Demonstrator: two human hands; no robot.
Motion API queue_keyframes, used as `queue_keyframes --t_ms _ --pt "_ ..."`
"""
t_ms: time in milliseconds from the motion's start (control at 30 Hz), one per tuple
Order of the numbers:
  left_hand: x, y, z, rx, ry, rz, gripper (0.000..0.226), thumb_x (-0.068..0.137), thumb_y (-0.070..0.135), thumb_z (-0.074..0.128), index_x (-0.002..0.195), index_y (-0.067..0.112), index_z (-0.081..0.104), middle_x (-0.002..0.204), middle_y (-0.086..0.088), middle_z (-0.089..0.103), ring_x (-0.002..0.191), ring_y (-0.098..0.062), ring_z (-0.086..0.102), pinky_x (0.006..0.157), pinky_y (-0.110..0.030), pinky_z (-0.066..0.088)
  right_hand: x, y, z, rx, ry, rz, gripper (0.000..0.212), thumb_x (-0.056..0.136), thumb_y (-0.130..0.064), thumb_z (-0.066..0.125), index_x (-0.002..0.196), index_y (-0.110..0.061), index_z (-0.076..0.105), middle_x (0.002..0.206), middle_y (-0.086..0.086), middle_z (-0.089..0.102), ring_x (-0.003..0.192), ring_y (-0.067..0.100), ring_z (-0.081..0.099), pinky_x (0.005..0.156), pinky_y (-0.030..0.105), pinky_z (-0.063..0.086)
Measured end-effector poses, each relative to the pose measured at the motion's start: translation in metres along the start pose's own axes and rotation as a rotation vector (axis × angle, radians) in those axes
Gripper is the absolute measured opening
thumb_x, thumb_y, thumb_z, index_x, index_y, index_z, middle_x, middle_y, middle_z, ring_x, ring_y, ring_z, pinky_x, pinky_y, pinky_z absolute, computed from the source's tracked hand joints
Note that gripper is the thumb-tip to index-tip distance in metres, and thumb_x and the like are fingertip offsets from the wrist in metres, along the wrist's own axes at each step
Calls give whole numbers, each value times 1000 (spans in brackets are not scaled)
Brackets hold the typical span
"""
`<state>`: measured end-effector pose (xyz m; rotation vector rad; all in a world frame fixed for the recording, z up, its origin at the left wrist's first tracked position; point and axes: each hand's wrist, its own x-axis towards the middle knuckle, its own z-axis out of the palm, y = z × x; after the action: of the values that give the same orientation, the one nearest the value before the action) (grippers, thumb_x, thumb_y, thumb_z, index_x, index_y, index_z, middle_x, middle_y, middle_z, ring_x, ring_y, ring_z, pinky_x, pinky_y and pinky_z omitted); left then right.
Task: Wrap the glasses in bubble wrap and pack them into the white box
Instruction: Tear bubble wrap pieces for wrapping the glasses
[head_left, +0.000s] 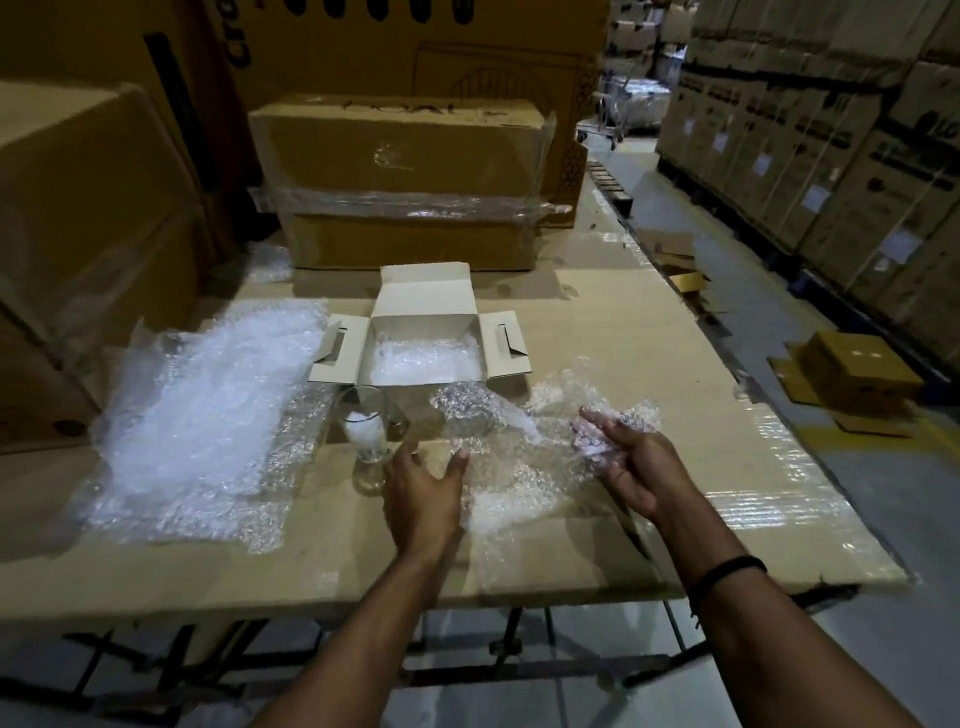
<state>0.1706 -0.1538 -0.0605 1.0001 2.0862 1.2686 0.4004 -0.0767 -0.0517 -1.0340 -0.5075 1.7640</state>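
Note:
The white box (423, 304) stands open at the middle of the cardboard-covered table, with bubble wrap lying inside it. A clear glass (370, 439) stands upright just in front of the box, left of my left hand (423, 488). That hand rests with fingers spread on the near edge of a sheet of bubble wrap (519, 467), under which a second glass (465, 421) seems to lie. My right hand (615, 449) grips the bunched right end of this sheet and lifts it off the table.
A pile of loose bubble wrap (208, 405) covers the table's left part. A taped brown carton (400, 182) stands behind the white box, with bigger cartons (88, 218) at left. Stacked boxes (831, 156) line the aisle at right; a small carton (857, 371) lies on the floor.

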Motion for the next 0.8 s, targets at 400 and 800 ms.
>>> queue_keyframes --t_ms 400,800 --pt "-24 38 -4 -366 -126 475 3 91 17 67 92 20 66 83 9 66 77 1 59 68 -14 48 -2 -15 -10 127 63 -164 27 77 -13 71 102 -7 76 132 10 61 97 12 69 49 12 45" --pt "-12 59 16 -457 -207 338 13 91 13 67 100 23 66 88 8 70 77 -5 67 67 -21 56 -28 -14 -22 260 135 -203 37 88 -1 58 125 0 59 133 9 60 76 12 73 41 6 40"
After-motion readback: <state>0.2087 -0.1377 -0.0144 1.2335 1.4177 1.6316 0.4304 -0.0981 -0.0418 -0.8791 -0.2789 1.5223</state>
